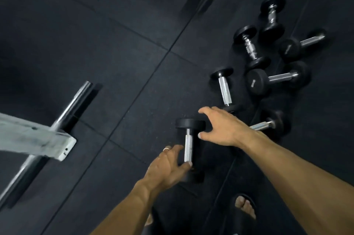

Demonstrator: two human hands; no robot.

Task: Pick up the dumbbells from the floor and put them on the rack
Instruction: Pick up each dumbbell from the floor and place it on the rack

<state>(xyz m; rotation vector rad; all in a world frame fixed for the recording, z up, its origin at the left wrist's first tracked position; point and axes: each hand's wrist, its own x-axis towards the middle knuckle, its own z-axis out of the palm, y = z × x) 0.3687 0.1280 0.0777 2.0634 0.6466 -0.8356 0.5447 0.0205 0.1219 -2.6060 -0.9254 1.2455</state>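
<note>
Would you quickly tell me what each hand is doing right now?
Left hand: open, fingers reaching around the nearest dumbbell handle, not yet gripping.
Right hand: open, fingers spread above that dumbbell's far head, holding nothing.

I see a black rubber tile floor point(95, 33) bearing seven dumbbells point(251, 46) clustered right, and a chrome-footed bench base point(63, 116) lying left.

Bare forearms; a silver ring point(166, 148) on the left hand point(168, 164); dark sandals point(246, 205).

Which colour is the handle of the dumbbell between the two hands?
Silver metal, while its end weight is black; the head view shows the dumbbell clearly.
</note>
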